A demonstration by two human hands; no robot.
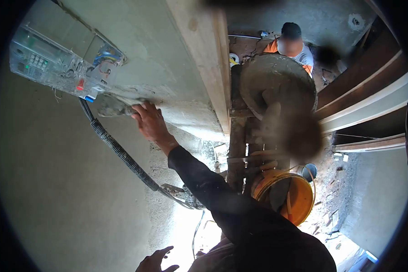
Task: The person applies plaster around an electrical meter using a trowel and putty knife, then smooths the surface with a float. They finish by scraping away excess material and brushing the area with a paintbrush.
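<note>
My right hand (153,122) reaches up to the underside of a plastered wall edge, its fingers closed on a grey, plaster-smeared flat tool (115,107). The exact kind of tool is hard to make out. It lies against the wet-looking plaster (186,113), just below a clear-cased electric meter (43,61) with a keypad and loose wires. At the bottom edge, my left hand (156,260) shows in part, fingers apart and holding nothing visible.
A corrugated conduit (122,154) hangs below the meter. Right of the wooden board (204,59) are a mortar-coated round pan (276,61) and an orange bucket (309,199) on planks. Another person (299,54) is below, behind the pan. Dark smears blur part of the view.
</note>
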